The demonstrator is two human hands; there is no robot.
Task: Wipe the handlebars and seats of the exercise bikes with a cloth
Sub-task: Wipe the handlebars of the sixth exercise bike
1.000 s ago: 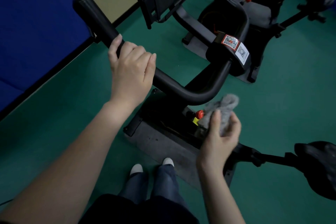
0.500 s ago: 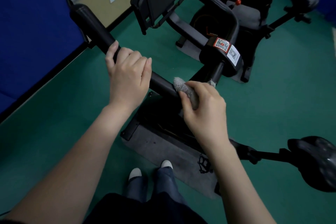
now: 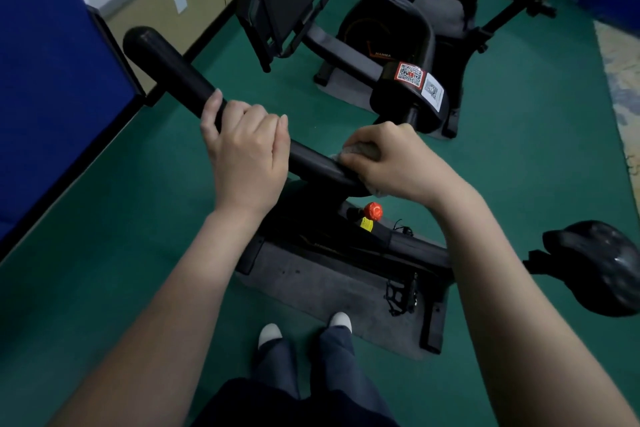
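Cloth of crumpled grey fabric (image 3: pixel 360 150) is bunched under my right hand (image 3: pixel 391 163) (only a sliver shows), whose curled fingers clamp it onto the long black padded handlebar (image 3: pixel 166 69), seemingly at its bend. My left hand (image 3: pixel 247 163) grips the same bar just beside it. A round red knob (image 3: pixel 373 211) sits below; the glossy black saddle (image 3: pixel 595 267) lies well apart.

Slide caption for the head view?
Left hand grips the handlebar while the right hand holds a cloth on it.
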